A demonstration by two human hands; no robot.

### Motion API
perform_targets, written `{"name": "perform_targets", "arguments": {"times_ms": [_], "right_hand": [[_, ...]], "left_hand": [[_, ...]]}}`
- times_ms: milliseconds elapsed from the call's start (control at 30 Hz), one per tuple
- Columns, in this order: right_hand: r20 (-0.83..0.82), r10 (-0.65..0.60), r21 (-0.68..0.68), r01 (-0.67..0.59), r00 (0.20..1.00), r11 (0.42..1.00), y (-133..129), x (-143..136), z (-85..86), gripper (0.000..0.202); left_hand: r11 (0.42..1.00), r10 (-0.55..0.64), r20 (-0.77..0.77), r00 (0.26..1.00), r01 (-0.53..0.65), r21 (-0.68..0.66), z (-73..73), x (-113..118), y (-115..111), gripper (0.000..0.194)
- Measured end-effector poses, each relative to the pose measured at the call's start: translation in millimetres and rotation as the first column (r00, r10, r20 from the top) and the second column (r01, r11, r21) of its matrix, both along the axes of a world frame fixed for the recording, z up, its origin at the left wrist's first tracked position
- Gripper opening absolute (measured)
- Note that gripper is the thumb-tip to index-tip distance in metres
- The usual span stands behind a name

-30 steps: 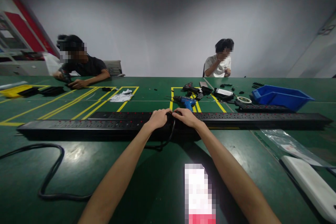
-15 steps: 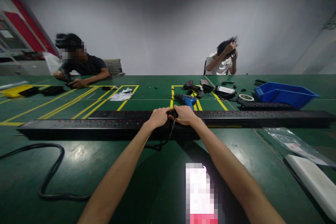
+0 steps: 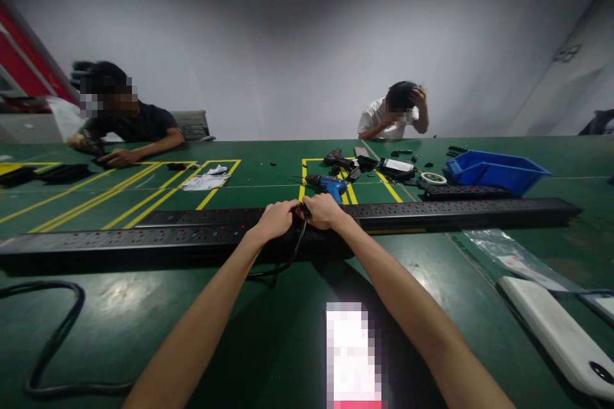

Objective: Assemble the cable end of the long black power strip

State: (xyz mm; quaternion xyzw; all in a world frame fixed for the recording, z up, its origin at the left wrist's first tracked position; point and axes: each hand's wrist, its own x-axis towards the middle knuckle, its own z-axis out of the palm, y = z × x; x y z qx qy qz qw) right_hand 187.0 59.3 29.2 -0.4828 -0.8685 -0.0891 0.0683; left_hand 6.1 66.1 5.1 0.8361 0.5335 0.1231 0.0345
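Visibly slim, black, curving cable [image 3: 300, 240] pinched by right grip [image 3: 322, 211]; left grip [image 3: 277, 220] close beside, hold unclear.

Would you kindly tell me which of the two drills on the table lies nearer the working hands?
The blue drill, just beyond the right hand; the other drill, mostly dark, lies farther back.

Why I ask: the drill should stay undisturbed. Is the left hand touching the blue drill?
Apart: in the head view, green tabletop shows between the left hand and the blue drill, which lies farther back.
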Motion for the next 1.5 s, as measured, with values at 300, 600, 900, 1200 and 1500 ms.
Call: {"name": "perform_targets", "arguments": {"times_ms": [300,600,900,1200,1500], "right_hand": [[-0.048,0.003,-0.040,-0.005,0.999,0.999,1.5,2.3,-1.0,0.039],[-0.184,0.039,-0.074,-0.053,0.982,0.996,0.9,12.9,-9.7,0.035],[-0.290,0.195,-0.087,-0.229,0.937,0.970,2.9,21.6,-17.7,0.031],[-0.525,0.109,-0.198,-0.246,0.844,0.949,10.3,23.9,-18.6,0.041],[-0.553,0.134,-0.186,-0.278,0.822,0.942,6.2,21.1,-16.2,0.044]], "left_hand": [[1.000,0.013,0.007,1.000,-0.012,-0.026,1.0,0.4,-0.8,0.045],[0.999,0.008,0.016,1.000,-0.007,-0.034,-1.3,-2.0,1.7,0.047],[1.000,-0.004,0.013,1.000,0.004,-0.009,0.1,-0.9,-0.7,0.046],[1.000,-0.010,-0.012,1.000,0.010,0.013,-2.7,-1.8,1.4,0.048],[1.000,-0.016,-0.007,1.000,0.016,0.020,-2.5,-2.0,0.5,0.047]]}}
